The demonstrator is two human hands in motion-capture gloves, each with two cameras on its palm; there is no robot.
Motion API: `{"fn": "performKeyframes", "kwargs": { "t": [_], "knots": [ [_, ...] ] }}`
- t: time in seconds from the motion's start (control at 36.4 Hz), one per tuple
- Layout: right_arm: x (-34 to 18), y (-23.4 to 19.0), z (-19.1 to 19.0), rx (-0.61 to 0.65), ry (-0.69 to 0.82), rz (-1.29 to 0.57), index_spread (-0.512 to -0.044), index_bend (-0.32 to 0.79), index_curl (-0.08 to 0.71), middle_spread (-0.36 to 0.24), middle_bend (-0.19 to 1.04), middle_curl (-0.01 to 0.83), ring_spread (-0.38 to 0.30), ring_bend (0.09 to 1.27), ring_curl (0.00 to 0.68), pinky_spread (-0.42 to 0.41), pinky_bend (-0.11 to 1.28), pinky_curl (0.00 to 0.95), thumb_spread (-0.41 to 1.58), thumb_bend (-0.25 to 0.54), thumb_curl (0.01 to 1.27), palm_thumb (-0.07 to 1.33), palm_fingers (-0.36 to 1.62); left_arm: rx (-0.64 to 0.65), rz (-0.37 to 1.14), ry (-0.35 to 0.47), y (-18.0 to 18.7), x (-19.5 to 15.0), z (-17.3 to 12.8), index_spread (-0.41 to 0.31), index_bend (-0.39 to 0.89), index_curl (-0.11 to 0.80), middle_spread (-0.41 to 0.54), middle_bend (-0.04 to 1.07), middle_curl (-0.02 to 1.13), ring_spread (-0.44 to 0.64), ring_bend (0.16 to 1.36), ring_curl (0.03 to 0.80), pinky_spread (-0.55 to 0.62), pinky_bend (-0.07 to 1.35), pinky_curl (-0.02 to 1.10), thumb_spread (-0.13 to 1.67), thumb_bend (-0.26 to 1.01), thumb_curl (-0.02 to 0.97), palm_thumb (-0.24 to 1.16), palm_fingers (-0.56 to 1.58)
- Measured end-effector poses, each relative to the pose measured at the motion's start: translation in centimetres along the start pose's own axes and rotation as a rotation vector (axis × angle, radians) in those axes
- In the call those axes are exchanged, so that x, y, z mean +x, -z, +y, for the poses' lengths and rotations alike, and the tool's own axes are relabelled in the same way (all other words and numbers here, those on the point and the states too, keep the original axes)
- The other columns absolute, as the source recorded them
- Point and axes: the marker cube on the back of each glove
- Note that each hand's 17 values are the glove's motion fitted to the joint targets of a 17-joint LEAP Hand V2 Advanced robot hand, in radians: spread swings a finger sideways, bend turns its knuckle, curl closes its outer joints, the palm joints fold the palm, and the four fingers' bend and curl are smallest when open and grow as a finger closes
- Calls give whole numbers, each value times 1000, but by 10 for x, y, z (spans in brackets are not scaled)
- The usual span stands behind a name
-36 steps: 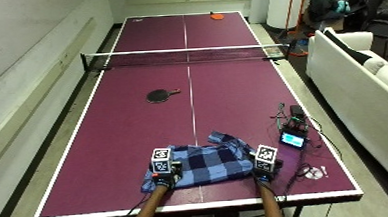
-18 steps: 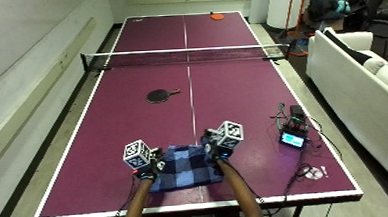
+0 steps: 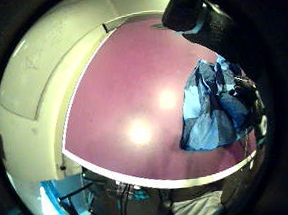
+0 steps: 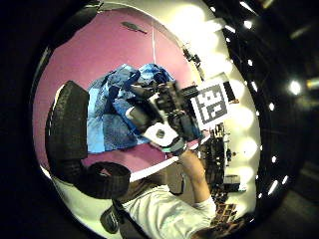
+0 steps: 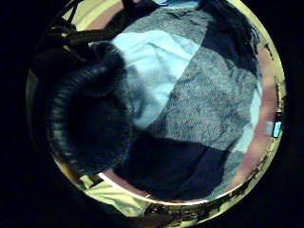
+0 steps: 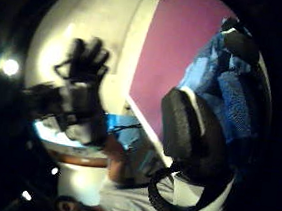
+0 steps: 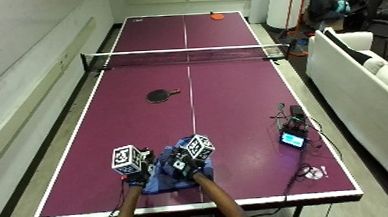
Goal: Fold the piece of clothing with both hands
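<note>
A blue plaid cloth (image 7: 165, 179) lies folded into a small bundle near the front edge of the purple table (image 7: 234, 111). My right hand (image 7: 184, 164) rests on top of it. The right little finger side palm view is filled with the cloth (image 5: 209, 85), and a finger (image 5: 90, 123) lies on it. My left hand (image 7: 139, 174) is just left of the bundle and off the fabric. In the right thumb side palm view the left hand (image 6: 81, 100) has its fingers spread and holds nothing. The left thumb side palm view shows the cloth (image 4: 112, 114) under the right hand (image 4: 164, 114).
A black paddle (image 7: 160, 95) lies mid-table, and an orange paddle (image 7: 217, 16) lies at the far end beyond the net (image 7: 187, 56). Small devices with cables (image 7: 294, 136) sit by the right edge. A white sofa (image 7: 359, 80) stands to the right.
Both hands have come together at the cloth's left part. The right hand carried the right side over, so the spread cloth is now a narrower bundle, and the left hand has let go.
</note>
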Motion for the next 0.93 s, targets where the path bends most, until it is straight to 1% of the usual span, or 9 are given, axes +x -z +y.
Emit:
{"fn": "performKeyframes", "kwargs": {
  "t": [0.03,0.05,0.11,0.22,0.36,0.44,0.63,0.77,0.93],
  "knots": [
    [3,9,2,8,6,-7,-311,175,209,-147,181,421,-157,611,443,-142,538,423,1082,-86,382,756,733,0,-8,-6,1,2,0,-91,110,289,34,206,365,157,650,344,440,306,354,1494,103,204,323,399],
    [6,18,6,6,-12,1,-310,179,220,-137,174,420,-147,604,451,-125,536,424,1105,-71,374,739,727,-3,-17,-11,1,5,0,-91,107,286,32,210,367,154,652,344,438,302,352,1494,105,207,330,405],
    [13,39,18,-7,-89,62,-309,186,231,-115,174,412,-120,556,430,-67,500,401,1162,-50,358,707,708,-12,-33,-21,-2,10,-2,-90,106,282,17,219,371,136,652,342,433,302,350,1499,113,213,350,428],
    [36,87,34,40,-148,279,-306,203,262,-92,193,406,-77,448,380,36,436,366,1241,-29,335,666,680,-11,-72,-51,-13,21,-12,-90,112,277,-4,224,379,119,650,342,422,294,350,1497,115,218,364,438],
    [106,139,40,127,-285,599,-311,174,285,-74,199,407,-41,364,356,124,400,350,1310,-14,317,643,620,-14,-120,-77,-11,46,-14,-89,124,276,-16,219,385,109,643,341,416,286,349,1485,111,223,373,446],
    [123,162,53,178,-315,684,-313,169,293,-69,193,405,-26,341,343,160,362,337,1340,-11,309,634,597,-21,-112,-92,-10,62,-11,-89,125,277,-21,213,386,105,634,337,414,281,348,1477,106,225,375,450],
    [135,167,72,204,-357,695,-321,176,314,-70,184,398,-1,301,329,203,315,322,1381,-8,296,622,605,3,-102,-152,-29,82,-17,-89,114,272,-19,194,389,101,635,336,421,278,347,1457,86,225,367,442],
    [142,156,74,187,-391,777,-325,175,330,-71,183,394,12,267,324,218,283,319,1394,-7,293,624,575,-36,-161,-152,-43,85,-20,-84,120,271,-15,182,385,105,635,336,422,280,347,1452,76,225,368,435],
    [145,150,77,165,-407,826,-328,176,344,-71,176,385,21,234,320,230,264,323,1402,-3,292,638,537,-56,-244,-153,-47,91,-16,-86,126,271,-12,185,384,108,633,334,420,273,347,1469,83,227,394,433]
  ]
}}
